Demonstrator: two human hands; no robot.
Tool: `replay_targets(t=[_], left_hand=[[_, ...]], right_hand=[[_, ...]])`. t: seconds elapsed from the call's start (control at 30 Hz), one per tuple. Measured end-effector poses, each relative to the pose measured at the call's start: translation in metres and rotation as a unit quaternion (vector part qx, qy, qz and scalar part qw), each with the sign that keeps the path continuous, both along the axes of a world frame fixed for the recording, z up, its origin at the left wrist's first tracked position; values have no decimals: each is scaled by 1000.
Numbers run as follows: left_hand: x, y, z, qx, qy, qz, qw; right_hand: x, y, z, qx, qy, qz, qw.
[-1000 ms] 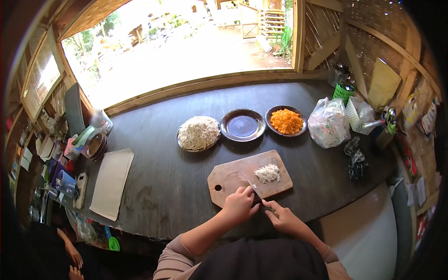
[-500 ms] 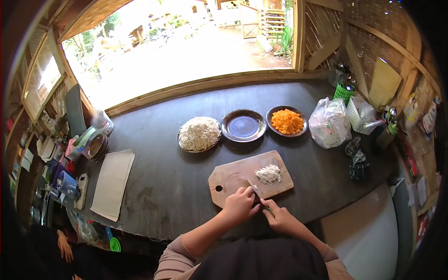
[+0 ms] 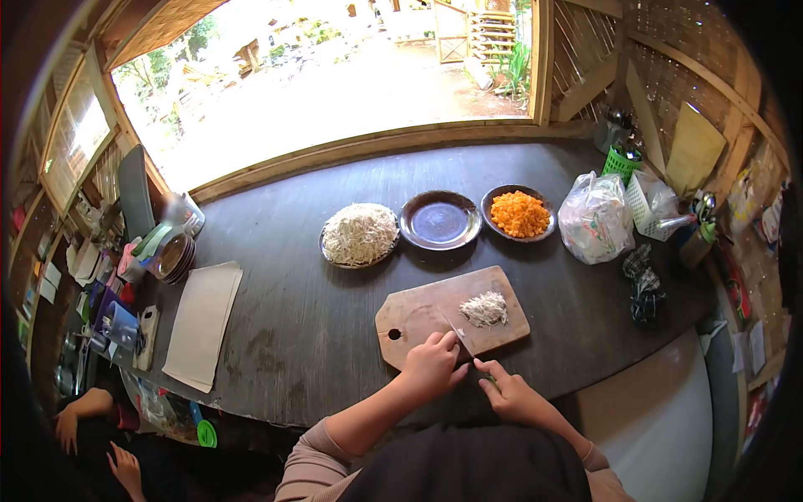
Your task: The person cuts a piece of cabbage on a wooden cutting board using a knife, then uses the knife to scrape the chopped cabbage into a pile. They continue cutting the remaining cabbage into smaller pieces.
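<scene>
On the wooden cutting board (image 3: 418,314) lies a small heap of whitish shreds (image 3: 485,309). My right hand (image 3: 510,395) is closed on the handle of a knife (image 3: 457,330), whose thin blade points up and left over the board. My left hand (image 3: 432,366) rests at the board's lower edge, fingers bent together beside the blade, near a small white piece; whether they hold anything is hidden. Behind the board are a plate heaped with white shreds (image 3: 360,236), an empty dark plate (image 3: 441,220) and a bowl of chopped orange food (image 3: 519,214).
Plastic bag (image 3: 595,219), dark cloth (image 3: 642,284) and green basket (image 3: 620,163) stand at the right. Brown paper sheets (image 3: 201,326), stacked bowls (image 3: 174,257) and a blue cup (image 3: 120,325) lie left. Another person's hands (image 3: 125,468) show at the lower left.
My right hand has shifted slightly right and down with the knife, whose blade now shows more clearly. The other person's hands have moved apart. The view has shifted slightly.
</scene>
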State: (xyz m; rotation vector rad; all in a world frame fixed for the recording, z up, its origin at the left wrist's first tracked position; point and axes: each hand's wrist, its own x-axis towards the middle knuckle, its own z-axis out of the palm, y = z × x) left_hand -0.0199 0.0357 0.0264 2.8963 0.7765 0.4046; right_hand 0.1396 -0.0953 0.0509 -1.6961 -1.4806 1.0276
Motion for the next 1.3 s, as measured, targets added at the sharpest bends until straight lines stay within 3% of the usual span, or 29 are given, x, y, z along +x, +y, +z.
replay_targets(t=[0.13,0.23,0.43,0.5,0.73,0.83,0.9,1.03,1.3], left_hand=[[0,-1,4,-17,8,5,1000],[0,-2,2,-21,0,7,1000],[-1,4,-7,3,6,-2,1000],[0,4,-8,13,5,2,1000],[0,3,-6,1,5,8,1000],[1,2,-7,-2,-4,7,1000],[0,1,-7,-4,-12,8,1000],[1,2,-10,5,-2,13,1000],[0,2,-13,22,-10,12,1000]], right_hand=[[-2,7,-6,48,-8,3,999],[-5,16,-1,-30,-52,3,998],[0,7,-9,44,-17,-1,999],[1,1,2,-48,-4,-9,999],[2,2,-2,-5,-5,-3,1000],[-1,7,4,-51,-36,3,998],[-1,12,-6,14,-48,7,999],[-5,17,-9,21,-62,-1,998],[2,1,2,-11,-13,7,1000]])
